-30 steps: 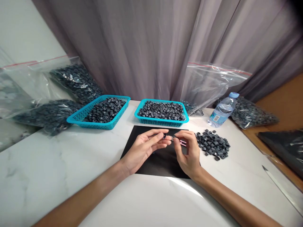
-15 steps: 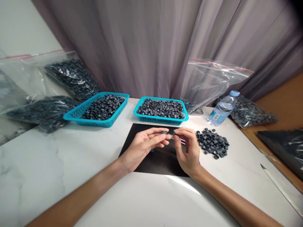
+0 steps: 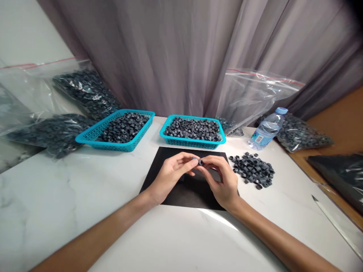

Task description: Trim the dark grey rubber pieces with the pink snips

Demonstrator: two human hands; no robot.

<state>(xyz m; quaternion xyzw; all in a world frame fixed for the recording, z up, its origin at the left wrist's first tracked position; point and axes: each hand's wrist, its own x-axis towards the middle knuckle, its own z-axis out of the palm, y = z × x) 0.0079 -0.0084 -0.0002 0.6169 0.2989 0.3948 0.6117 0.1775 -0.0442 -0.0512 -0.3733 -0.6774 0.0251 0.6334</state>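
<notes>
Over the black mat [image 3: 181, 194], my left hand [image 3: 172, 173] pinches a small dark grey plastic ring [image 3: 201, 162] between thumb and fingertips. My right hand [image 3: 221, 175] meets it from the other side, thumb and index finger closed at the ring's edge. The ring's hole faces roughly toward me, and fingers cover part of it. Whether a slim tool is still tucked inside my right hand I cannot tell. To the right of that hand lies a loose pile of similar grey rings [image 3: 253, 170] on the white table.
Two blue baskets [image 3: 133, 145] [image 3: 193, 143] filled with grey pieces stand behind the mat. Clear zip bags of pieces [image 3: 53, 130] [image 3: 303, 134] lie left and right. A water bottle [image 3: 268, 128] stands behind the pile. A pointed pale strip [image 3: 334, 223] lies at the right edge.
The slim pink-handled tool seen in my right hand is no longer clearly visible. My right fingertips have moved left onto the ring, which now shows its hole.
</notes>
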